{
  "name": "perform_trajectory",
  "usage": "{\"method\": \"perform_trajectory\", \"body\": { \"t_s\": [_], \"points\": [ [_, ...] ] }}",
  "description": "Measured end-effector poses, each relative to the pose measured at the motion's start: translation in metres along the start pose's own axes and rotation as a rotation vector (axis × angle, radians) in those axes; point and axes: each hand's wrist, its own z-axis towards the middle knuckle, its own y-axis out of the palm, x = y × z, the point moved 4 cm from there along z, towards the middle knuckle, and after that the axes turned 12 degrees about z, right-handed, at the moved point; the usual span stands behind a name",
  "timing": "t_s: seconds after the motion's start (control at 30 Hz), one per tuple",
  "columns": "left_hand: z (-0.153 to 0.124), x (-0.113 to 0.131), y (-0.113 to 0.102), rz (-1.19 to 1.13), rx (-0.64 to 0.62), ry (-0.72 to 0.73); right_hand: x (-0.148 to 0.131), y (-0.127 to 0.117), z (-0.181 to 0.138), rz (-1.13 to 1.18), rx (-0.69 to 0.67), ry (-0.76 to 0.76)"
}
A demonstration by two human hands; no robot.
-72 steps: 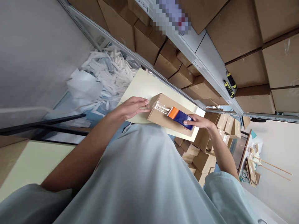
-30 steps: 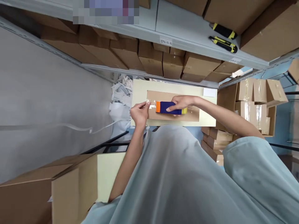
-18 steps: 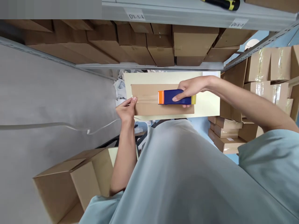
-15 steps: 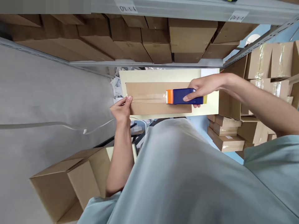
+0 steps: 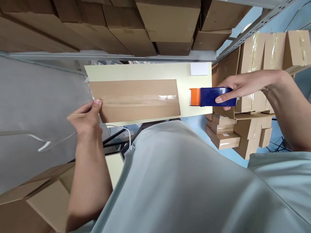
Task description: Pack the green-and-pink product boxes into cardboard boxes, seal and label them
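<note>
A long brown cardboard box (image 5: 138, 100) lies on a pale yellow table (image 5: 145, 72), with a strip of clear tape along its top seam. My left hand (image 5: 85, 118) pinches the tape end against the box's left end, fingers closed on it. My right hand (image 5: 236, 90) grips a blue tape dispenser (image 5: 212, 96) with an orange front, held in the air just past the box's right end. A short stretch of clear tape seems to run from the box to the dispenser.
Metal shelving (image 5: 109, 55) packed with brown boxes stands behind the table. Taped boxes (image 5: 262, 51) are stacked at the right, smaller ones (image 5: 225, 136) on the blue floor. An open carton (image 5: 36, 200) sits at lower left. A white label (image 5: 199, 68) lies on the table.
My right hand has drawn the dispenser rightward along the seam and off the box's right end. My left hand stayed at the left end. The view shifted rightward.
</note>
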Motion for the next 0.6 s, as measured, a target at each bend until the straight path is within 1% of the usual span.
{"method": "perform_trajectory", "body": {
  "t_s": [0.1, 0.2, 0.3, 0.37, 0.6],
  "points": [
    [-0.007, 0.006, 0.001, 0.022, -0.001, -0.013, 0.005, 0.006, -0.005, 0.028, 0.008, 0.004],
    [-0.011, 0.012, 0.001, 0.059, 0.025, -0.038, -0.001, 0.022, 0.005, 0.069, -0.055, -0.023],
    [-0.016, 0.018, 0.000, 0.082, 0.028, -0.060, -0.019, 0.038, 0.020, 0.114, -0.142, -0.048],
    [-0.019, 0.021, 0.000, 0.083, 0.019, -0.070, -0.033, 0.045, 0.026, 0.114, -0.173, -0.059],
    [-0.026, 0.027, -0.002, 0.104, 0.006, -0.078, -0.072, 0.059, 0.027, -0.060, -0.181, -0.024]
  ]
}}
